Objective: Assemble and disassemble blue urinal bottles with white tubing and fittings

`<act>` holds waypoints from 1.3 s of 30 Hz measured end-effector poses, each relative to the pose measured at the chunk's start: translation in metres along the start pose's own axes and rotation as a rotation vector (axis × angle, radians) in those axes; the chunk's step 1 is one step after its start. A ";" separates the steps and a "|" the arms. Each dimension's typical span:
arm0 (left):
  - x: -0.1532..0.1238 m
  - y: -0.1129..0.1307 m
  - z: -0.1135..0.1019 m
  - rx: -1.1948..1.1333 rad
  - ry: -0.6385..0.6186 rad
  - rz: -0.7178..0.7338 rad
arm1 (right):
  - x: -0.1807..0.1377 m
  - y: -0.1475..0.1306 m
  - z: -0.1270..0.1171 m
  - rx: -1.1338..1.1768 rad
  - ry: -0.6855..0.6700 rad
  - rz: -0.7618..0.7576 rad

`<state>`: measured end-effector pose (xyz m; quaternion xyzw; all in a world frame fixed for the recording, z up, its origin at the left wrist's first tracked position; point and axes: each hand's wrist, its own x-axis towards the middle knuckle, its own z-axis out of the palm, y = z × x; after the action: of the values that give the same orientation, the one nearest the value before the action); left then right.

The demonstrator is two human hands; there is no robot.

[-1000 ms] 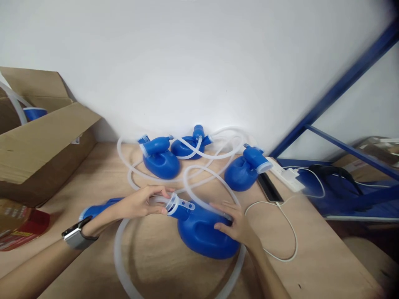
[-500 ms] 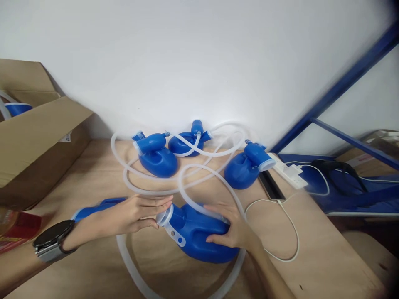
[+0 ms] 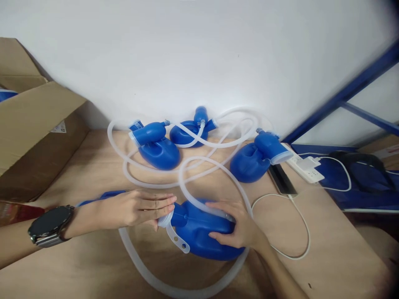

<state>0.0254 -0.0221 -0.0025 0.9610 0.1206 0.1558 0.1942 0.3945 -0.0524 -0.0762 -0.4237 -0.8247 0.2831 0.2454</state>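
strap (image 3: 180, 242) swung down; tube (image 3: 186, 193) crosses bottle (image 3: 205, 238); phone (image 3: 282, 179) beyond

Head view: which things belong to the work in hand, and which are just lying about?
Likely part of the work:
blue bottle, held by the right hand
translucent cap with strap, at the left hand
translucent tubing
three similar bottles behind
cardboard box, blue part inside

Apparently just lying about:
phone
power strip
white cable
red object, left edge

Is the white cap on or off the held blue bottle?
On: the white cap sits on the neck of the blue bottle, partly behind the left hand. Tightness: cannot tell.
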 end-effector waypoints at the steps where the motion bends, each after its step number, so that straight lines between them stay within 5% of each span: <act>1: -0.002 -0.002 0.001 -0.003 -0.006 -0.009 | 0.000 0.000 0.000 0.004 0.002 -0.006; 11: 0.004 0.004 -0.005 0.048 -0.005 0.021 | 0.006 -0.002 0.000 0.014 0.046 -0.052; 17: -0.003 0.003 -0.008 -0.106 -0.150 -0.120 | 0.006 0.011 -0.002 0.089 -0.026 -0.013; 23: -0.001 0.010 0.017 0.339 -0.213 -0.185 | 0.000 0.017 0.007 0.085 -0.020 0.000; 30: 0.011 -0.021 0.051 0.644 0.105 0.147 | 0.004 -0.003 0.002 0.048 0.003 -0.066; 39: 0.018 -0.016 0.051 0.553 0.069 -0.112 | -0.010 0.004 0.029 -0.006 0.262 -0.073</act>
<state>0.0573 -0.0199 -0.0487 0.9634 0.2181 0.1389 -0.0710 0.3832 -0.0664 -0.1019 -0.4276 -0.8013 0.2138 0.3597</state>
